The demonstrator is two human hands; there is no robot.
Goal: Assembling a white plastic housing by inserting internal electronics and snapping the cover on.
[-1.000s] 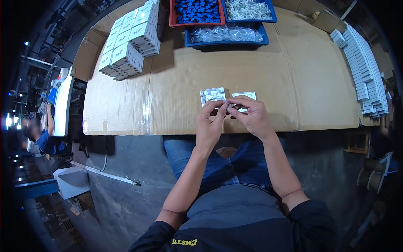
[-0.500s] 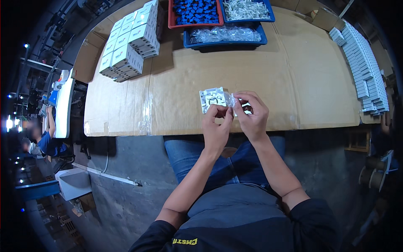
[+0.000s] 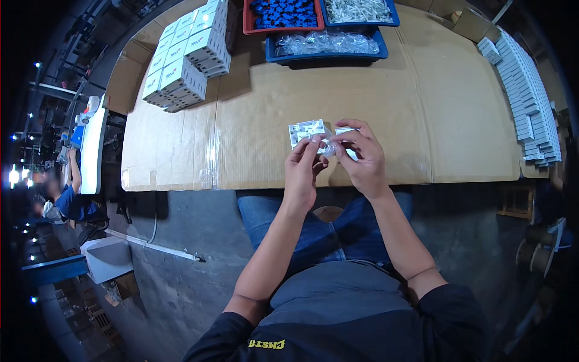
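Between my fingertips I hold a small clear plastic bag [image 3: 329, 146], crinkled and shiny, above the near part of the cardboard-covered table. My left hand [image 3: 303, 172] pinches its left side, and my right hand [image 3: 363, 160] grips its right side. Whatever the bag may contain is too small to make out. Just beyond my left fingers lies a white plastic casing [image 3: 306, 129], partly covered by the bag and hand. A second white piece [image 3: 344, 130] shows behind my right fingers, mostly hidden by them.
White boxes [image 3: 184, 75] are stacked at the back left. At the back stand a red bin [image 3: 245, 24] of blue parts, a blue bin [image 3: 393, 21] of pale small parts and a blue tray [image 3: 325, 59] of clear bags. White blocks [image 3: 523, 96] line the right edge. Another person [image 3: 75, 196] sits far left.
My left hand has moved slightly left and up, its fingers now over the casing's near edge. The plastic bag has come nearer and is spread between both hands.
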